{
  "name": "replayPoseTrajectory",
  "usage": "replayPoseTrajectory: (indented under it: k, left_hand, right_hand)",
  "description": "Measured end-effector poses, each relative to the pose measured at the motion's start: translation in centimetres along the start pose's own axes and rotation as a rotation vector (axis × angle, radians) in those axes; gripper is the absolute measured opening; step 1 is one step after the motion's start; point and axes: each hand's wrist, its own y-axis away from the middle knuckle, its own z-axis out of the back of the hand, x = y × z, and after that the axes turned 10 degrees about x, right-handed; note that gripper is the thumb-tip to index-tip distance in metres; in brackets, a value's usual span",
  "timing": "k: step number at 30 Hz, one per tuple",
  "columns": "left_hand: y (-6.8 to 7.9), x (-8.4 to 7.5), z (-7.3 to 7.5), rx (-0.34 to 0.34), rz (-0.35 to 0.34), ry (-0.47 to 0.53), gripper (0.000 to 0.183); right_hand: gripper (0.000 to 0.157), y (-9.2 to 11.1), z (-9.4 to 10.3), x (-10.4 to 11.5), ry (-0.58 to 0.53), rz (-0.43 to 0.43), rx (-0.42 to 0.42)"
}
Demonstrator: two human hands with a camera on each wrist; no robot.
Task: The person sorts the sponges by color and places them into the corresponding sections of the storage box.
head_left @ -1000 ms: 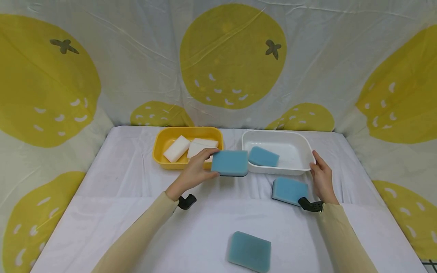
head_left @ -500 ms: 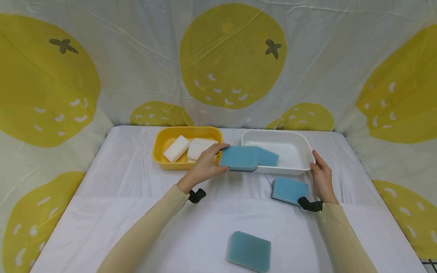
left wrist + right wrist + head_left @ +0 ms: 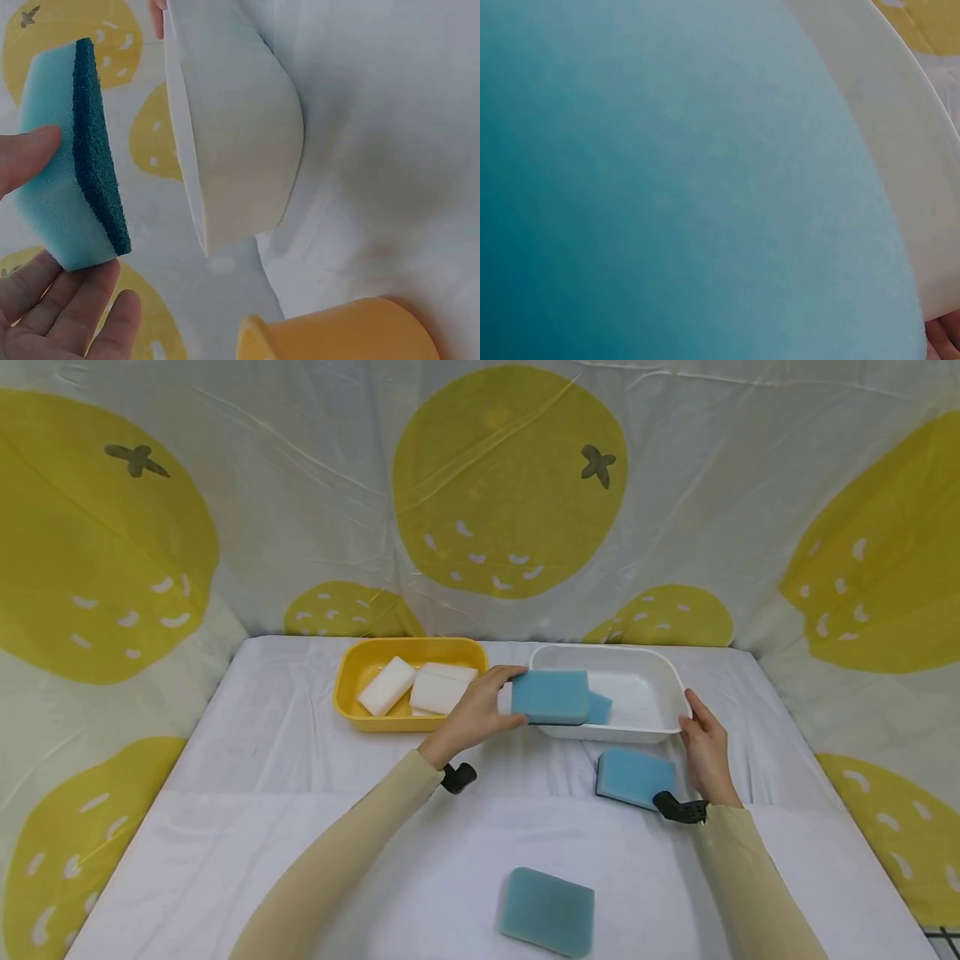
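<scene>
My left hand (image 3: 480, 712) pinches a blue sponge (image 3: 551, 697) between thumb and fingers, raised over the left end of the white tray (image 3: 637, 733). In the left wrist view the held sponge shows its dark scouring layer (image 3: 97, 150), and it is above the level of the tray's rim. Another blue sponge (image 3: 599, 708) lies inside the white tray, mostly covered by the held one in the head view. My right hand (image 3: 707, 747) grips the tray's right end, thumb and fingers at the rim. Close by its wrist lies a third blue sponge (image 3: 636, 777), which fills most of the right wrist view.
Left of the white tray stands a yellow tray (image 3: 352, 714) with several white sponges (image 3: 387, 686) in it. One more blue sponge (image 3: 547, 912) lies near the front of the white-covered table (image 3: 375, 877). A fruit-patterned cloth (image 3: 315, 510) hangs behind and at both sides.
My left hand has carried the blue sponge rightward and slightly away from me, from beside the yellow tray to over the white tray. The right hand has stayed on the white tray.
</scene>
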Motion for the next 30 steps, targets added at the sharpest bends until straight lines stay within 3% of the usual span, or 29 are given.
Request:
replayPoseTrajectory:
  k: [12, 16, 30]
  left_hand:
    - [-2.5, -0.2, -0.9, -0.001, 0.035, -0.037, 0.067]
    - [-3.3, -0.2, -1.2, 0.016, 0.075, -0.032, 0.067]
    - [-4.9, -0.1, -1.9, 0.03, 0.157, -0.031, 0.069]
  right_hand:
    - [0.053, 0.0, 0.0, 0.0, 0.008, -0.006, -0.003]
    - [0.053, -0.1, 0.1, -0.1, 0.009, -0.005, -0.004]
    - [0.053, -0.1, 0.2, -0.2, 0.014, -0.019, -0.005]
